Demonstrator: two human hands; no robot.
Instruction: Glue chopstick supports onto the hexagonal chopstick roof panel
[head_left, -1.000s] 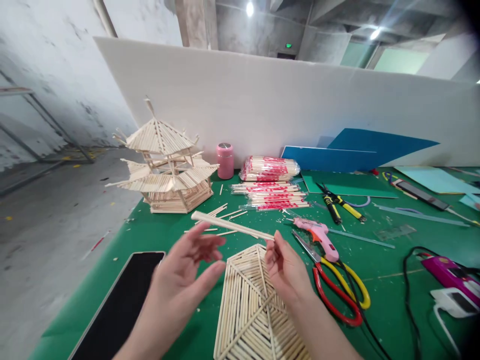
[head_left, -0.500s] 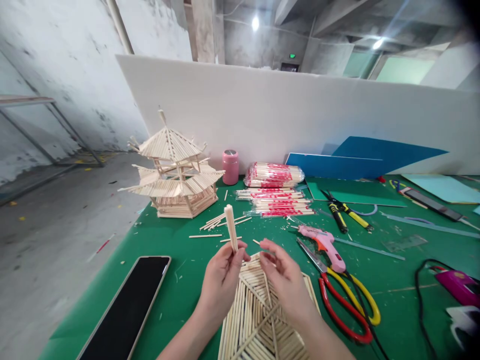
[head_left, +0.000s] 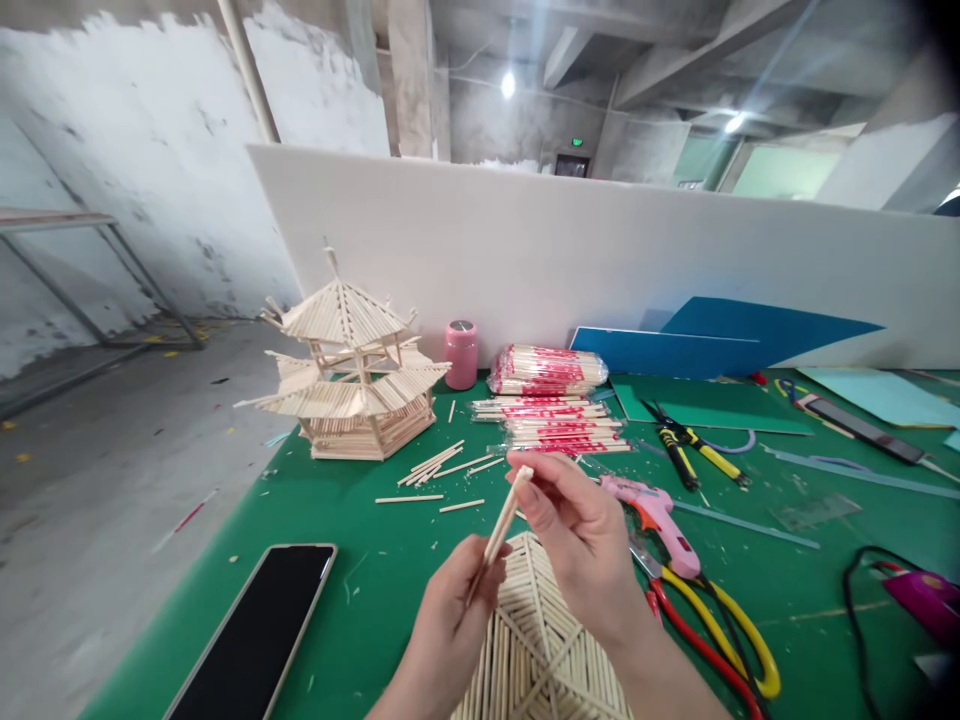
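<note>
My left hand [head_left: 459, 612] is closed around the lower part of a small bundle of pale wooden sticks [head_left: 502, 528], which tilts up to the right. The fingers of my right hand [head_left: 589, 545] are pinched at the bundle's upper end. Under both hands lies a flat panel of wooden sticks [head_left: 536, 645] set side by side in a patterned layout; my wrists hide part of it. Just beyond my hands, several loose sticks [head_left: 429, 465] are scattered on the green tabletop [head_left: 367, 610].
A stick-built pagoda model [head_left: 349, 390] stands at the back left, beside a pink jar [head_left: 461, 355]. Packs of sticks [head_left: 551, 370] lie behind. A pink glue gun [head_left: 660, 520], scissors [head_left: 720, 640] and pliers [head_left: 686, 445] are on the right. A phone [head_left: 255, 635] lies left.
The bundle has gone from nearly upright to leaning right. My right hand has moved up to its top end. The view has tilted slightly upward.
</note>
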